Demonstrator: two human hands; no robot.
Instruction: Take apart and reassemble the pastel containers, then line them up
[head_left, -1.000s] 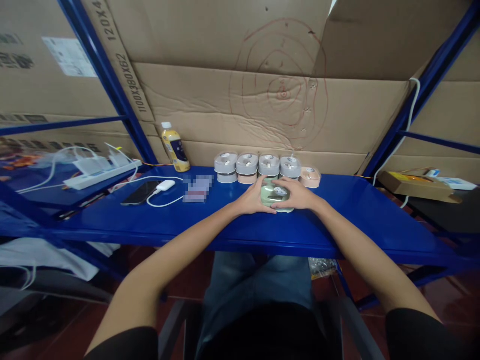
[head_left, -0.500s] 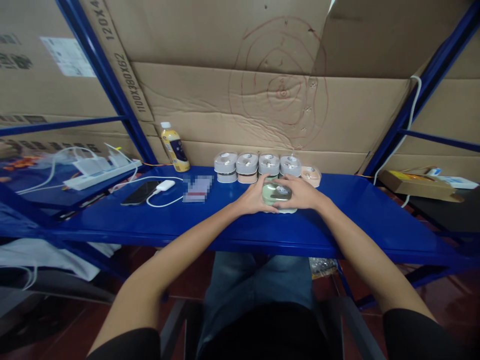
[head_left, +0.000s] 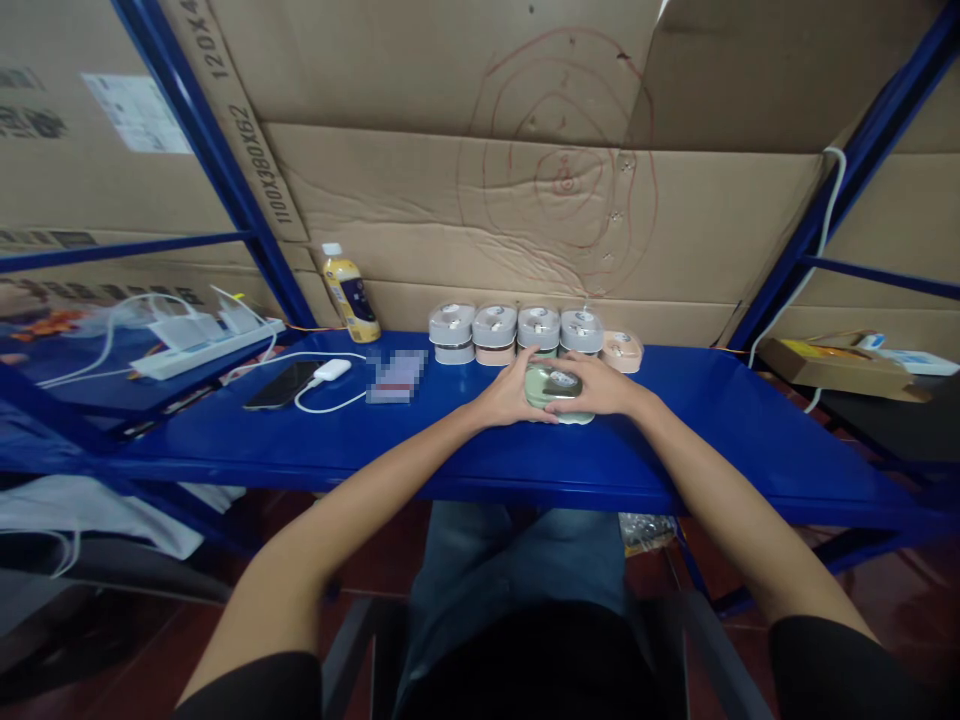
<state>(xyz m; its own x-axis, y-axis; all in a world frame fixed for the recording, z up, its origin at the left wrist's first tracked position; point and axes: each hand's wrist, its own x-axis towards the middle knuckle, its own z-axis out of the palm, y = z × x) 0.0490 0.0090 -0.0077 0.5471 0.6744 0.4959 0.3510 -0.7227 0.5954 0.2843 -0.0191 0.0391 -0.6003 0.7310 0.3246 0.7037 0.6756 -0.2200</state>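
Note:
A green container (head_left: 551, 383) with a shiny clear lid is held between both hands, low over the blue table (head_left: 375, 440). My left hand (head_left: 508, 395) wraps round its left side, and my right hand (head_left: 604, 385) grips its right side with fingers reaching across the front. Part of a pale green piece (head_left: 576, 418) shows beneath it, mostly hidden. Just behind my hands stands a row of stacked containers with clear lids: a grey one (head_left: 452, 333), a pink one (head_left: 495, 335) and others. A lower pink container (head_left: 622, 352) sits at the row's right end.
On the left are a yellow bottle (head_left: 351, 295), a dark phone (head_left: 281, 386), a white charger (head_left: 331, 371) with a cable, and a blurred-out item (head_left: 397, 378). A power strip (head_left: 206, 345) lies farther left. At the right is an open cardboard box (head_left: 840, 372). Cardboard stands behind the table.

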